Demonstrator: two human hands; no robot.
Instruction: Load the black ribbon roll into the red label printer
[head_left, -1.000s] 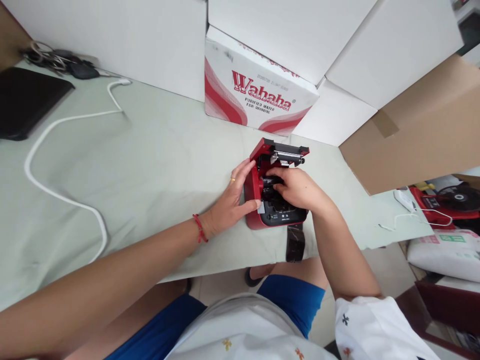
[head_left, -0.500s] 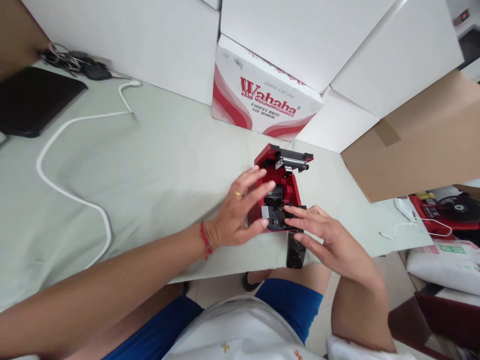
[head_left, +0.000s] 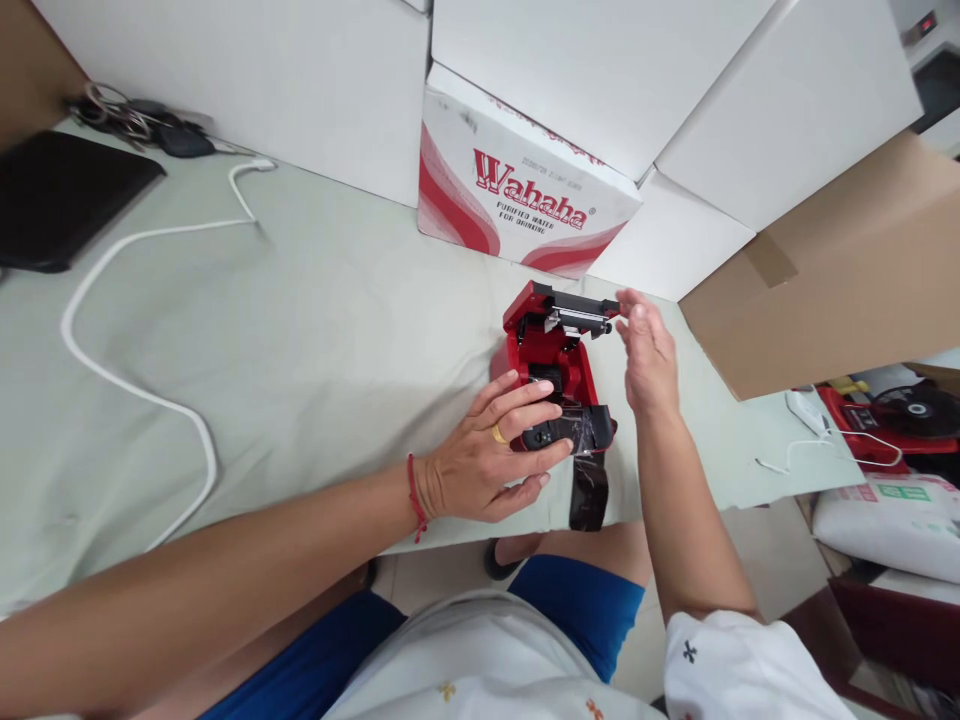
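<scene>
A small red and black label printer (head_left: pixel 517 350) stands on the cloth-covered table with its lid (head_left: pixel 577 310) raised. A roll of shiny black film (head_left: pixel 546 376) sits inside, and a strip of that film (head_left: pixel 589 490) runs over the front and hangs toward the table edge. My left hand (head_left: pixel 499 450) lies over the printer's front left, fingers spread across the film and the front panel. My right hand (head_left: pixel 649 350) is beside the lid's right end, fingertips at or close to its corner, gripping nothing.
Behind the printer stands a Wahaha water carton (head_left: pixel 525 200) among white boxes (head_left: pixel 592 70). To the right leans a brown cardboard box (head_left: pixel 832 270). A white cable (head_left: pixel 135 390), keys (head_left: pixel 142 120) and a black flat object (head_left: pixel 67 200) lie at the left.
My right hand has left the inside of the printer, passed over its front and risen to the lid's right side. My left hand has shifted from the side wall onto the front and film.
</scene>
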